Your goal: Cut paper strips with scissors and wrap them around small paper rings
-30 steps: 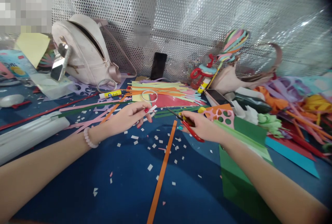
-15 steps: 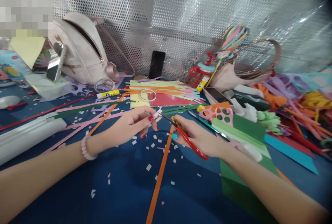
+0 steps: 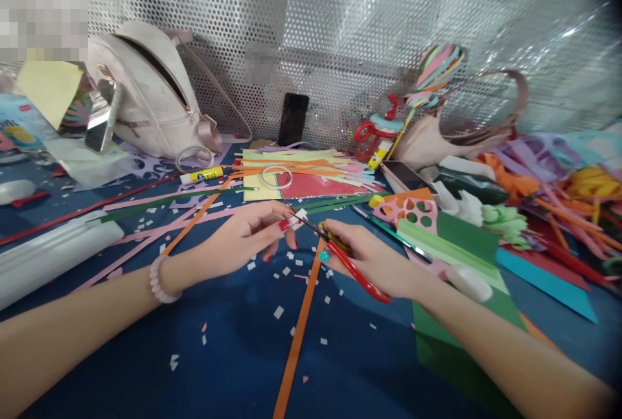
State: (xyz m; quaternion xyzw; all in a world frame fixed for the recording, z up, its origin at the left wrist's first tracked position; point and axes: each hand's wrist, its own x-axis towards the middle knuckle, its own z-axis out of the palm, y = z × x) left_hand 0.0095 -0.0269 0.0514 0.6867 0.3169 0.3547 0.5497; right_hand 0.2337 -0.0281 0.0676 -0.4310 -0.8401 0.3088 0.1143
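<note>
right grip [image 3: 373, 260] around red scissors [image 3: 358, 273], left grip [image 3: 250, 237] on white paper [image 3: 295, 221], forearms [image 3: 97, 305] angled inward

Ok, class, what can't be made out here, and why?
Head view:
Gripped end of white slip: hidden by the left hand.
Handle loops of scissors: partly covered by the right hand.
Near end of long orange strip: cut off by bottom edge.
Lettering on leftmost glue stick: too small to read.

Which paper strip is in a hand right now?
The short white strip, pinched in the left hand at the blades of the scissors. The long orange strip nearest the wearer lies on the table.
</note>
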